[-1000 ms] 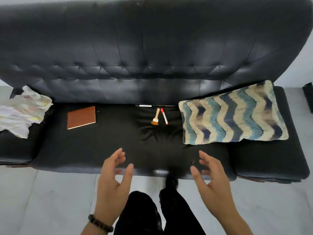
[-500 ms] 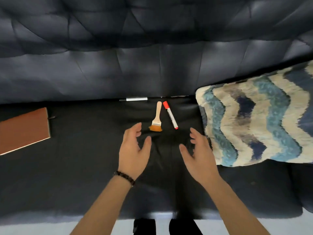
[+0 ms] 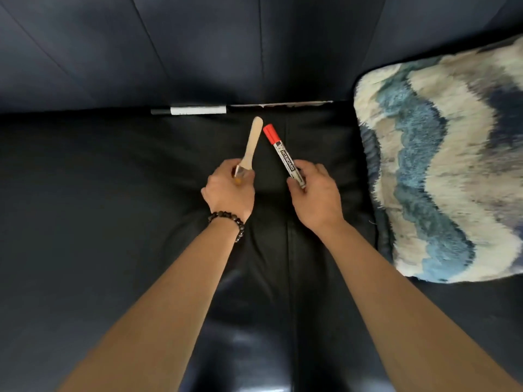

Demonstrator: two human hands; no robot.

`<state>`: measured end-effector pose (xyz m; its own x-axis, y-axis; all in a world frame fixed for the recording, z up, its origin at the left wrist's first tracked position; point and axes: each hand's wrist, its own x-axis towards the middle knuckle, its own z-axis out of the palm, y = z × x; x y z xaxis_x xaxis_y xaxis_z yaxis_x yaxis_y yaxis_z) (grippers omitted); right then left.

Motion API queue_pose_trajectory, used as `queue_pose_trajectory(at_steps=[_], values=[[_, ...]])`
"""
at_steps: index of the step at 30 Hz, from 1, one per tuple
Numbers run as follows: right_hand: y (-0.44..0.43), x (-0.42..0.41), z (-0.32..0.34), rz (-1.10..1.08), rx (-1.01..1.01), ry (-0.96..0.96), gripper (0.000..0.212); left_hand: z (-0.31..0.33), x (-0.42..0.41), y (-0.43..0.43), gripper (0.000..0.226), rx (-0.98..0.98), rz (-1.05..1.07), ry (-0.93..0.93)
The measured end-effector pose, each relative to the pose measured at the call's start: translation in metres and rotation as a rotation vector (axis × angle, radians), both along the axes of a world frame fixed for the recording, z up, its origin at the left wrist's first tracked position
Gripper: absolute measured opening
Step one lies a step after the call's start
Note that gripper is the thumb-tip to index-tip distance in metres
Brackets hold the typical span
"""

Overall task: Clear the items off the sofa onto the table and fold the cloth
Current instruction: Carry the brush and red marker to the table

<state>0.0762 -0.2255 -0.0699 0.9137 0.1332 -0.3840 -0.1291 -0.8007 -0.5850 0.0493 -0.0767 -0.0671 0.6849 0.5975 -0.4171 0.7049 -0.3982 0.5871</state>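
1. Head view, looking down: your left hand (image 3: pixel 228 190) is closed on the bristle end of the wooden brush (image 3: pixel 252 144), handle pointing toward the backrest.
2. Your right hand (image 3: pixel 314 193) pinches the lower end of the red-capped marker (image 3: pixel 283 154), cap aimed up and left, near the brush handle's tip.
3. Behind both, a black-and-white marker (image 3: pixel 195 110) lies in the crease of the black sofa (image 3: pixel 85 193).
4. Just right of your right hand sits the zigzag pillow (image 3: pixel 441 165); nothing lies between your hands.
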Motion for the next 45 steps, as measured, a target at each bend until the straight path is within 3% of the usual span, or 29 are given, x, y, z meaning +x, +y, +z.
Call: queue_pose_trajectory(at_steps=[3, 7, 15, 21, 26, 29, 35, 40, 45], values=[[-0.009, -0.015, 0.035, -0.100, 0.137, 0.044, 0.038, 0.044, -0.024, 0.000, 0.015, -0.221, 0.143, -0.185], [-0.022, -0.071, 0.104, -0.200, 0.268, 0.046, 0.033, 0.123, -0.092, -0.006, 0.014, -0.361, 0.231, -0.252], [-0.044, -0.171, 0.283, -0.373, 0.356, 0.015, 0.033, 0.300, -0.187, -0.012, 0.022, -0.370, 0.229, -0.276], [-0.076, -0.246, 0.468, -0.586, 0.346, -0.164, 0.031, 0.468, -0.199, -0.006, 0.026, -0.418, -0.032, -0.436], [-0.106, -0.338, 0.621, -0.807, 0.323, -0.431, 0.039, 0.609, -0.206, -0.025, 0.030, -0.512, -0.380, -0.651], [-0.127, -0.403, 0.682, -0.940, 0.246, -0.609, 0.041, 0.663, -0.224, -0.054, 0.032, -0.575, -0.556, -0.774], [-0.170, -0.548, 0.712, -1.352, 0.188, -0.829, 0.035, 0.706, -0.292, -0.144, 0.031, -0.689, -0.939, -0.828], [-0.209, -0.672, 0.691, -1.705, 0.216, -0.818, 0.029, 0.707, -0.385, -0.247, 0.022, -0.641, -1.265, -0.770], [-0.278, -0.778, 0.685, -1.883, 0.217, -0.846, 0.026, 0.712, -0.486, -0.359, 0.022, -0.569, -1.469, -0.837]])
